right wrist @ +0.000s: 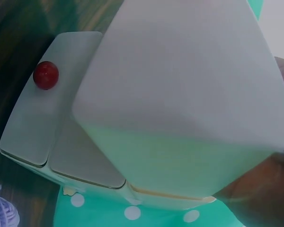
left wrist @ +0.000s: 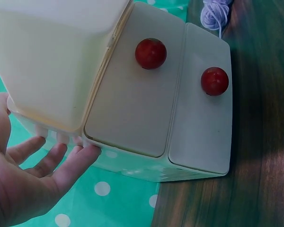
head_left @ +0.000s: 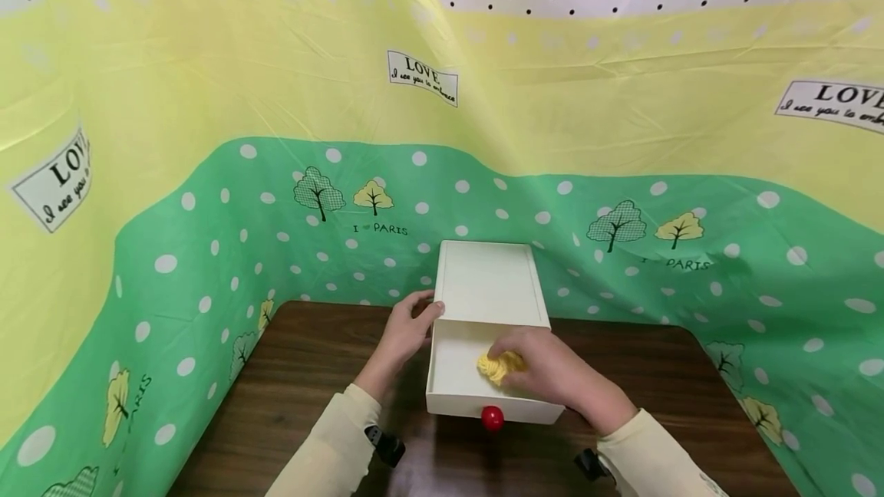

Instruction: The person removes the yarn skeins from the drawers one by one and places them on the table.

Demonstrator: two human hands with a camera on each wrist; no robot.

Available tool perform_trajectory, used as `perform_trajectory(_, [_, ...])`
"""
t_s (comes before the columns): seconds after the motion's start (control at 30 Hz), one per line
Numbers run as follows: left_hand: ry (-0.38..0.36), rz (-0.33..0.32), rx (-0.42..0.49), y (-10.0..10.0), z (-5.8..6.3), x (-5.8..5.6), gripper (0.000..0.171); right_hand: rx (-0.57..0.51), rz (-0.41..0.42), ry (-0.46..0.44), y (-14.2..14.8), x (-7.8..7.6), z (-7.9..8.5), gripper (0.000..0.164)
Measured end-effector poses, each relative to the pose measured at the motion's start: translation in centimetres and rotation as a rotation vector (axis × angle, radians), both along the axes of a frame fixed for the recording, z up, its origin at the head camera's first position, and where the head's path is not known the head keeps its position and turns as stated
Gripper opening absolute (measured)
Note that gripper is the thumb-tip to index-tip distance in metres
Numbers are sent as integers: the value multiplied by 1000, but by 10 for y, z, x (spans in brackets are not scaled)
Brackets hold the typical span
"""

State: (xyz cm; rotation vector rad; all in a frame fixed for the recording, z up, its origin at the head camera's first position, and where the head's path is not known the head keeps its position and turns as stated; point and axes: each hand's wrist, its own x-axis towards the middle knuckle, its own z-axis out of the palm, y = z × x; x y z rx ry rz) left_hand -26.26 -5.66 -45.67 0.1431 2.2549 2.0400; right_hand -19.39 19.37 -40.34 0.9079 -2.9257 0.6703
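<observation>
A white drawer cabinet [head_left: 490, 282] stands on the table, its top drawer [head_left: 452, 403] pulled out by a round red knob [head_left: 493, 418] at its front. Inside that drawer, my right hand [head_left: 545, 365] holds a bundle of yellow yarn [head_left: 499, 367] between thumb and fingers. In the right wrist view the drawer hides most of that hand [right wrist: 255, 191] and all of the yarn. My left hand [head_left: 409, 328] rests against the cabinet's left side, thumb near the top corner. The left wrist view shows that hand [left wrist: 33, 179] with fingers spread and fingertips touching the side.
Two lower drawers with red knobs [left wrist: 150, 53] are closed. Pale purple yarn [left wrist: 215, 15] lies on the dark wooden table [head_left: 318, 374] near the cabinet's base; purple yarn [right wrist: 2, 213] also shows in the right wrist view. A printed curtain [head_left: 387, 175] hangs close behind and around.
</observation>
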Motion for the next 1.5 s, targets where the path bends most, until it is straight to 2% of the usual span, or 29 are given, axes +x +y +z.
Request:
perform_trajectory(0.27, [-3,0,10,1,0,-1,56,9,-4,2,-3,-1,1,24])
perform_trajectory(0.5, [-3,6,-8,2,-1,0,56,-45,-1,0,-1,-3,2,22])
perform_trajectory(0.8, [5,17,-1,2,-2,0,55,-125,16,134,4,2,13,23])
perform_trajectory(1.1, [13,8,-4,2,-3,0,56,-235,-35,166,20,8,26,28])
perform_trajectory(1.5, [20,1,-10,2,-1,1,56,-226,-140,216,53,12,33,28])
